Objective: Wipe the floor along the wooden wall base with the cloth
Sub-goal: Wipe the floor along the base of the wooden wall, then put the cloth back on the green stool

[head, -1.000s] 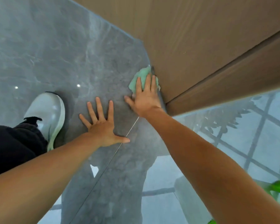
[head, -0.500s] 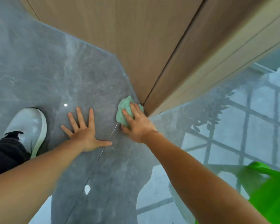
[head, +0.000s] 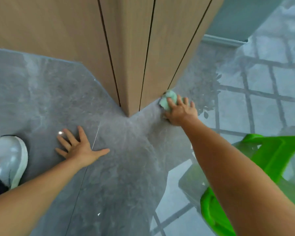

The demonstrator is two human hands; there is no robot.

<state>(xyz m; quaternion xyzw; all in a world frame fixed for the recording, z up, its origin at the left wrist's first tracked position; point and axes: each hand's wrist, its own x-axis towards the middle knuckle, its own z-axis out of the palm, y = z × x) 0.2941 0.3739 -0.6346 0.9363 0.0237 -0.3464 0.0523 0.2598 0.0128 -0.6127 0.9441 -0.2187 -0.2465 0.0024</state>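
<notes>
Since half a second ago, I note the right hand (head: 180, 110) has carried the crumpled pale green cloth (head: 168, 100) past the corner of the brown wooden panelled wall (head: 134, 53) to its right-hand face. Fingers lie spread over the cloth, pressing it on the glossy grey stone floor (head: 119, 167) against the wall base. My left hand (head: 80, 147) holds nothing, palm flat, as before. One white shoe (head: 8, 159) stands at left; a bright green plastic stool (head: 269, 159) sits right, partly behind the forearm.
</notes>
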